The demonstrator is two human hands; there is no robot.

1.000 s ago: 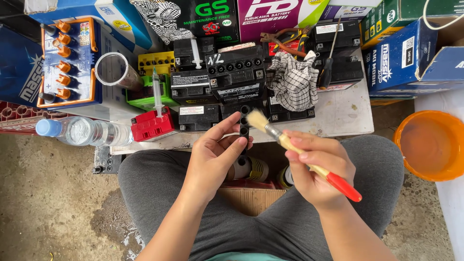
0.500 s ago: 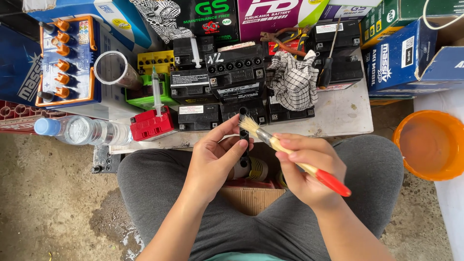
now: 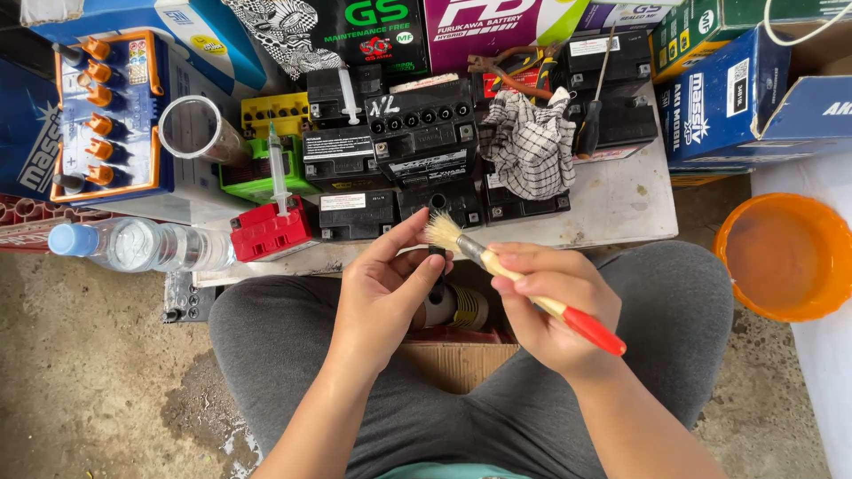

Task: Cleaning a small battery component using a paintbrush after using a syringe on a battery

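The right hand is clamped on a small paintbrush with pale bristles, wooden shaft and red handle tip, bristles pointing up-left. The left hand pinches a small black part between thumb and fingers, just beside the bristles, above the lap in grey trousers. Beyond, the white counter carries black rectangular batteries, a checked cloth and a red block with a syringe
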